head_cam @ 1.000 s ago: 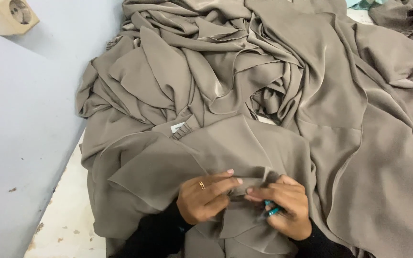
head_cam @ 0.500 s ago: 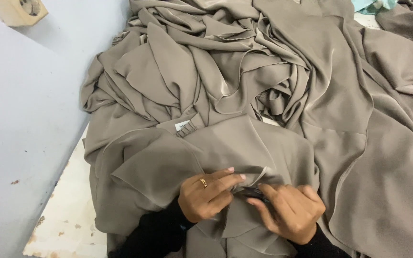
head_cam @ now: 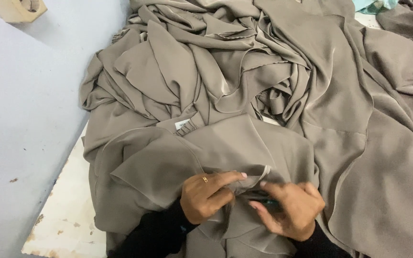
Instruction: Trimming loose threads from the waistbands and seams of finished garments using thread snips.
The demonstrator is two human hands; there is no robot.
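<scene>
A heap of taupe cloth (head_cam: pixel 283 86) covers most of the white table (head_cam: pixel 68 220), rumpled into deep folds at the back and flatter toward the right. A pale blue wall (head_cam: pixel 25 119) runs along the table's left edge, with a beige block (head_cam: pixel 17 8) on it at the top corner. Nearest the person lies one garment (head_cam: pixel 216 148) spread on the heap, a small white tag (head_cam: pixel 183 125) at its gathered neck. At its lower edge a fold (head_cam: pixel 259 174) stands up between the hands. The left hand (head_cam: pixel 209 196), ringed, pinches that fold with its forefinger stretched out. The right hand (head_cam: pixel 290 208) curls half-closed around a small dark tool (head_cam: pixel 264 199), mostly hidden by its fingers.
</scene>
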